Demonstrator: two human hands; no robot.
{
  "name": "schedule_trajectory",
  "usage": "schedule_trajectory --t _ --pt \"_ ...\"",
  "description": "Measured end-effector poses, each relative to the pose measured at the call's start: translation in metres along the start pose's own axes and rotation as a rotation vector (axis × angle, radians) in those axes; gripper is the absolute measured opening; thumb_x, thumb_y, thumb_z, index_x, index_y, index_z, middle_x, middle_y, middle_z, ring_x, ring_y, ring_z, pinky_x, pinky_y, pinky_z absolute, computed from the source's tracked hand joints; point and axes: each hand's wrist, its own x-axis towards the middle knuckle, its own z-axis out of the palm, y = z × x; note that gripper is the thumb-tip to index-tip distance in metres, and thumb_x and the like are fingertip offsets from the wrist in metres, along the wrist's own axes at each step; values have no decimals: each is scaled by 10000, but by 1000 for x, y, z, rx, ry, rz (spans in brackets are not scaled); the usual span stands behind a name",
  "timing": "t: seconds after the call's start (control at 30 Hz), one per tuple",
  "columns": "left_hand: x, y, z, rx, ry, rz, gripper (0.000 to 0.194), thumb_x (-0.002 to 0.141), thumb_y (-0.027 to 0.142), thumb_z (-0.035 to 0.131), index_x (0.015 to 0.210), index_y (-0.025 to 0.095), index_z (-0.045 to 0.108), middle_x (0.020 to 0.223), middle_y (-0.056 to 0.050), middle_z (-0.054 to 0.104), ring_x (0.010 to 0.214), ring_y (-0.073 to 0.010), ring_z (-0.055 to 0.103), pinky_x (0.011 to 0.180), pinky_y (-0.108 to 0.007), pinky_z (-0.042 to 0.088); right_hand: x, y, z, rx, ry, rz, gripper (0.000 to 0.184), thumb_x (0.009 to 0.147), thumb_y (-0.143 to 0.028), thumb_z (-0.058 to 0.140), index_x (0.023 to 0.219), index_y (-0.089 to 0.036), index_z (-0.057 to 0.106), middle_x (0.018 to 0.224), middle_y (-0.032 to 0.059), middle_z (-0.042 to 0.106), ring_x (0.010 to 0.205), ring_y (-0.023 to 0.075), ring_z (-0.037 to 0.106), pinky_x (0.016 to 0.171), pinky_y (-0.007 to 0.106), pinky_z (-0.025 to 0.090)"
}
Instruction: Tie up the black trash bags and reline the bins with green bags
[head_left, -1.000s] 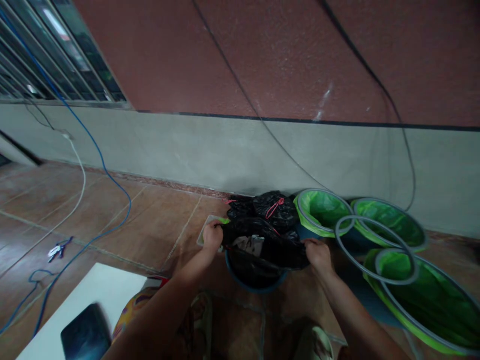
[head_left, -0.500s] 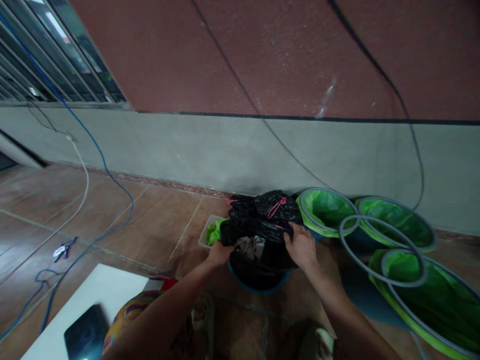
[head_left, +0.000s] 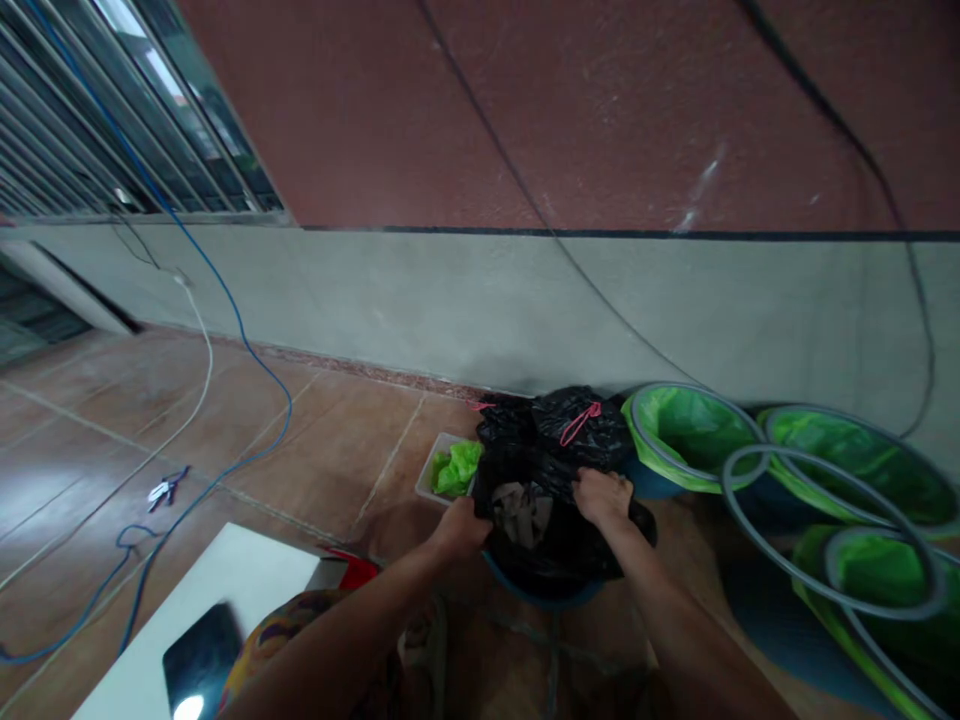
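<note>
Between my hands a black garbage bag point(head_left: 566, 548) lines a blue bin point(head_left: 541, 598) on the floor, with crumpled greyish waste point(head_left: 523, 510) inside it. My left hand point(head_left: 463, 527) is closed on the bag's left edge. On the far right side of the opening, my right hand point(head_left: 604, 496) grips the bag's edge with bent fingers. Just behind the bin sit tied black garbage bags point(head_left: 581, 425) with a pink drawstring. A clear plastic tray point(head_left: 426, 480) holding bright green plastic bags point(head_left: 456, 468) lies beyond my left hand.
Several bins with green liners stand at the right, including a near-wall bin point(head_left: 690, 430); a loose grey ring point(head_left: 739, 510) rests across them. At left are a white board point(head_left: 247, 565) with a phone point(head_left: 201, 655), keys point(head_left: 166, 490) and a blue cable point(head_left: 285, 400) on the tiles. A wall point(head_left: 420, 290) runs behind.
My right hand has moved inward from the bag's outer right edge to the back right of the opening. The bag has drawn in, uncovering the tray of green bags. The view has shifted left.
</note>
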Motion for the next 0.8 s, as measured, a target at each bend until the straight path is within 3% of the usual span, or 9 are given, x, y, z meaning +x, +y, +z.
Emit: schedule_trajectory --t 0.13,0.4,0.63,0.8 --pt "-7 15 -14 13 0 -33 131 727 137 552 634 130 645 552 -9 589 550 -127 556 506 -210 358 -5 0 -15 49 23 -13 313 903 -381 446 934 -249 727 968 110 722 997 299 632 844 463 415" --pt "-22 47 -43 246 109 107 195 806 200 549 656 157 665 599 -19 623 649 -144 589 610 -227 378 -19 17 -58 237 224 -31 277 853 -388 518 877 -254 760 898 85 743 847 244 663 736 347 443" --pt "-26 59 -48 504 260 93 291 892 305 465 846 168 718 867 -118 712 872 -232 660 755 -290 451 -22 20 -71 1043 245 -33 349 706 -504 604 718 -172 712 658 48 688 590 155 567 566 269 418" --pt "-24 58 -54 572 330 50 289 874 254 455 872 135 719 922 -167 708 939 -270 659 833 -331 468 -26 22 -78 1338 280 42 446 599 -568 709 717 -139 674 619 45 652 480 90 440 451 231 336"
